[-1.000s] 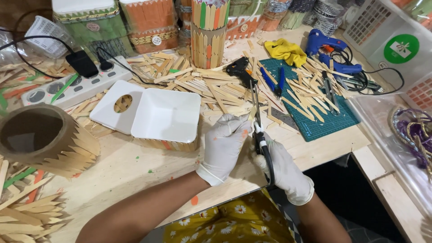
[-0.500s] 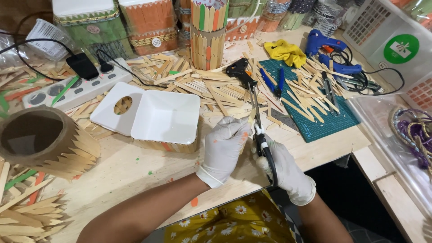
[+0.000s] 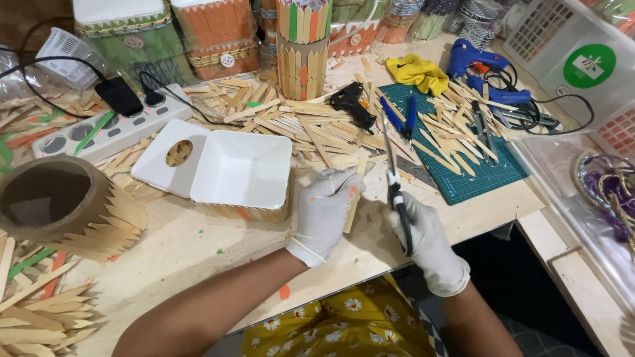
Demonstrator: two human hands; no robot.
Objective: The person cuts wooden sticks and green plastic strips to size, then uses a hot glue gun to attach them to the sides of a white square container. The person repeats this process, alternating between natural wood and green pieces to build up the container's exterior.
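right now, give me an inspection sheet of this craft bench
surface: pale wooden table, dotted with paint specks.
job's things: a flat wooden stick and black-handled scissors.
clutter: loose sticks heaped across the middle, white square box with its lid open, green cutting mat, blue glue gun, yellow cloth.
grips: gloved left hand holds the stick; gloved right hand holds the scissors.
cables: black leads run to a white power strip.
surroundings: stick-covered containers at the back, clear bins on the right.
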